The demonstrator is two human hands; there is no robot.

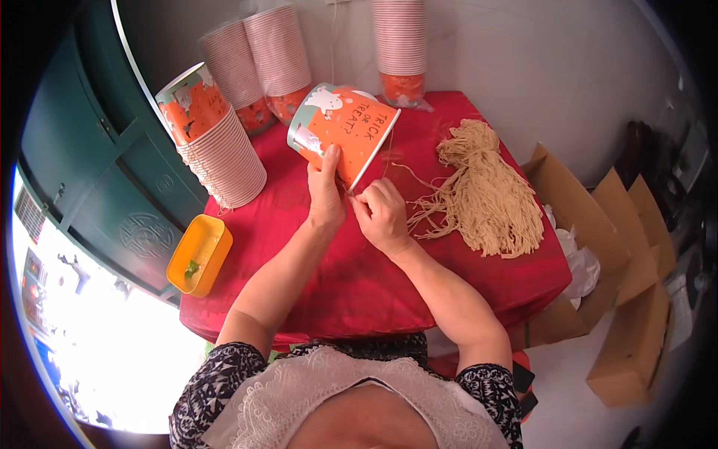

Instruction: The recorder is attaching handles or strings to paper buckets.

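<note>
My left hand (326, 191) grips an orange paper bucket (345, 129) with a teal rim and ghost print, tilted on its side over the red table (359, 277). My right hand (383, 213) pinches a thin tan string (389, 150) at the bucket's rim; the string runs up across the bucket's open mouth. A bundle of tan strings (486, 191) lies just right of my right hand.
Stacks of the same paper buckets stand at the back: one leaning at the left (213, 138), two behind it (258, 63), one at the back centre (400, 49). A yellow tray (199, 254) sits at the table's left edge. Cardboard boxes (621, 247) stand at the right.
</note>
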